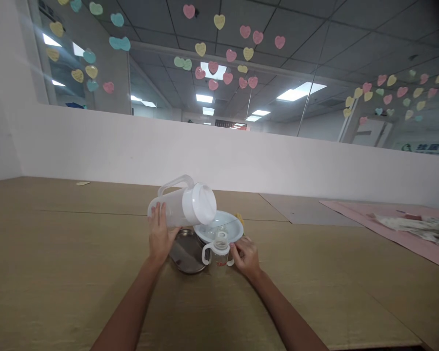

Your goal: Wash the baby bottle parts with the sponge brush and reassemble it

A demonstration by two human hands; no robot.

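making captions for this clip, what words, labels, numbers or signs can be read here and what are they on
None can be read.
Sign on the glass at far right: green logo and characters, too blurred.
Measuring cup by the right hand: red marks, too small.
Heart notes on the glass: writing not legible.
Pitcher in the left hand: no label visible.

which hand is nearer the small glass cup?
Right. The right hand touches the small glass cup on its right side; the left hand is off to its left, gripping the tilted pitcher.
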